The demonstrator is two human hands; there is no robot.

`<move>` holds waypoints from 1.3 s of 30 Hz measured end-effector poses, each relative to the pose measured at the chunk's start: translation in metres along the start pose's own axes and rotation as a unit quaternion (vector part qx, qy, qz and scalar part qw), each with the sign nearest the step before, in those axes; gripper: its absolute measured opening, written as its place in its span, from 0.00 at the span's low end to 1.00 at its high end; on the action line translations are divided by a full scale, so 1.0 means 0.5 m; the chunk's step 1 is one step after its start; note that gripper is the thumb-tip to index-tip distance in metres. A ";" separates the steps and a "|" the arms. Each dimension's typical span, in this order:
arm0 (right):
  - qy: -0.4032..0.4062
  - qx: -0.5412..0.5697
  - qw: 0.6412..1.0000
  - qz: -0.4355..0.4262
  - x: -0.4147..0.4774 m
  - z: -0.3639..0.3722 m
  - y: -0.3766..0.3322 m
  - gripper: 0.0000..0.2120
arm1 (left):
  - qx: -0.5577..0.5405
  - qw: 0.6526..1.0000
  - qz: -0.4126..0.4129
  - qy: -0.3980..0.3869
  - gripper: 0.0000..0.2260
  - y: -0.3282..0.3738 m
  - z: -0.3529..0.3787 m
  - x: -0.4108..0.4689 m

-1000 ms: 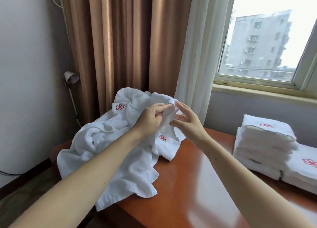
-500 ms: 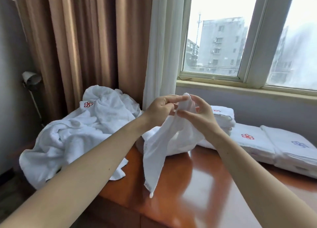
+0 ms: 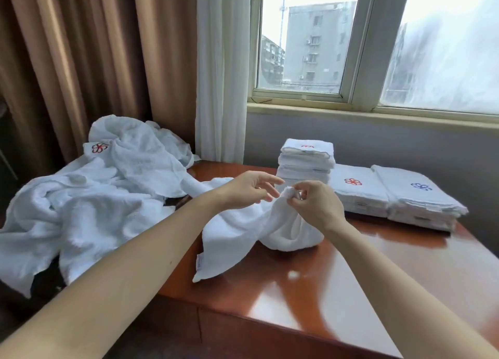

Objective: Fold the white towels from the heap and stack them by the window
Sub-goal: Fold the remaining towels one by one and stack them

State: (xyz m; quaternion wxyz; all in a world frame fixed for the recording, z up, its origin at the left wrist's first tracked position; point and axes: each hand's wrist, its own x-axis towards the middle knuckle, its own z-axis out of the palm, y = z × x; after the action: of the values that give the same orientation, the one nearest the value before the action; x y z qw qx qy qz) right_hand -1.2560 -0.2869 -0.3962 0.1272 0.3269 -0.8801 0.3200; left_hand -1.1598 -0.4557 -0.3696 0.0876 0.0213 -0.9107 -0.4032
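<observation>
So the right hand (image 3: pixel 314 206) had a bunched corner of one white towel (image 3: pixel 243 231) pinched between its fingertips, while the left hand (image 3: pixel 247 190) was right beside it with the fingers spread loose, not gripping anything. That towel drooped from the pinch down onto the glossy wooden table (image 3: pixel 337 285), one end trailing toward the near edge. The messy heap (image 3: pixel 89 196) sat off to the left, spilling over the table's side. Under the window (image 3: pixel 378 42) were three folded stacks: a tall stack (image 3: pixel 306 161), then two lower ones beside it
</observation>
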 end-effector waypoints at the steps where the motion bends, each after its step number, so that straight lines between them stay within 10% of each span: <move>1: -0.001 0.010 1.000 0.001 0.000 0.002 -0.002 0.10 | 0.005 1.000 0.001 0.001 0.21 -0.006 0.000 0.000; 10: -0.129 0.384 0.909 0.099 0.004 0.002 -0.013 0.10 | -0.049 0.998 0.034 0.003 0.30 -0.043 0.027 0.018; 20: -0.077 0.342 0.929 0.119 -0.016 -0.005 0.037 0.13 | 0.103 0.992 0.059 0.051 0.06 -0.025 0.069 0.098; 29: -0.231 0.405 0.870 0.160 -0.070 -0.051 0.089 0.23 | 0.003 0.998 0.032 0.055 0.14 0.029 0.145 0.144; 39: -0.159 0.434 0.871 0.166 -0.078 -0.068 0.100 0.11 | -0.052 0.989 0.045 0.129 0.18 0.094 0.156 0.166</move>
State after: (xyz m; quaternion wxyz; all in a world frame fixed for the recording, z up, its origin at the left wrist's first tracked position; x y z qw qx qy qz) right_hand -1.2589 -0.2169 -0.4112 -0.2244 0.2445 -0.7024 0.6297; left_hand -1.2536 -0.3760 -0.3746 0.2239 0.0273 -0.8696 -0.4392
